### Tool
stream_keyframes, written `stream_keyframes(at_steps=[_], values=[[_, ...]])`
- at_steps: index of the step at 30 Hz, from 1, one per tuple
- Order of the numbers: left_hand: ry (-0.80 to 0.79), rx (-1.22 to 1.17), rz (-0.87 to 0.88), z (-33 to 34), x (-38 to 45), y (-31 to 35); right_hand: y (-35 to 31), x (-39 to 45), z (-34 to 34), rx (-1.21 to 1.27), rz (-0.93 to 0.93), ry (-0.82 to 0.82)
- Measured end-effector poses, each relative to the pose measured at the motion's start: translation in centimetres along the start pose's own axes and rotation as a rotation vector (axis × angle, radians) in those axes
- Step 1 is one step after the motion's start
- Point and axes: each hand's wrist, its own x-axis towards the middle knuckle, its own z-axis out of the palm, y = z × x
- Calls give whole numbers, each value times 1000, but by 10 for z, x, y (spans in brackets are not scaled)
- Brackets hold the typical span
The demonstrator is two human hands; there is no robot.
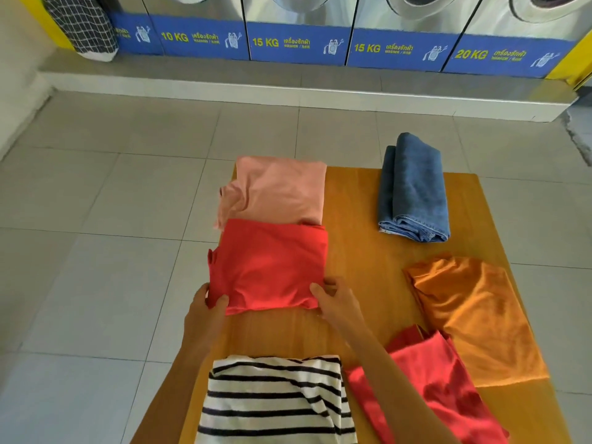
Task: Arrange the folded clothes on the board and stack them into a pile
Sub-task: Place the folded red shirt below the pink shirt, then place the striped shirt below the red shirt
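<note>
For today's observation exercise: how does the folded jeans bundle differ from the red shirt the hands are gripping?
The jeans are blue, thick denim; the red shirt is thin. The jeans lie untouched at the far right; the red shirt is held by the left hand and right hand, overlapping the pink shirt. Both are folded on the board.

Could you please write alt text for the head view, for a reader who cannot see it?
Both hands, left and right, grip the near edge of a folded red shirt on a wooden board, its far edge overlapping a pink shirt. Folded jeans, an orange cloth, a red cloth and a striped shirt also lie on the board, with washing machines behind.
</note>
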Motion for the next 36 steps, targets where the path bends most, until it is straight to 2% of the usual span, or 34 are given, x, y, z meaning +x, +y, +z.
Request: stream_keyframes(at_steps=[4,9,12,14,15,18,21,26,31,36], values=[[39,101,-48,-3,-39,-33,33,-36,-26,-158,-23,-15],[-54,183,-165,-12,-91,-92,72,-94,-41,-366,-240,91],[-100,206,-249,-16,-109,-107,82,-114,-38,-590,-185,-46],[-131,231,-208,-17,-111,-107,84,-115,-30,-822,-133,-184],[-169,235,-166,-17,-110,-107,84,-114,-24,-861,-105,-230],[-300,156,-80,-20,-105,-95,77,-107,-3,-826,-115,-291],[-305,45,-36,-31,-99,-81,64,-100,7,-679,-191,-235],[-149,-96,6,-43,-76,-64,33,-79,18,-486,-204,9],[20,73,1,-20,-55,-57,31,-62,30,-523,-125,27],[76,82,-16,-9,-56,-58,40,-62,22,-484,-147,12]])
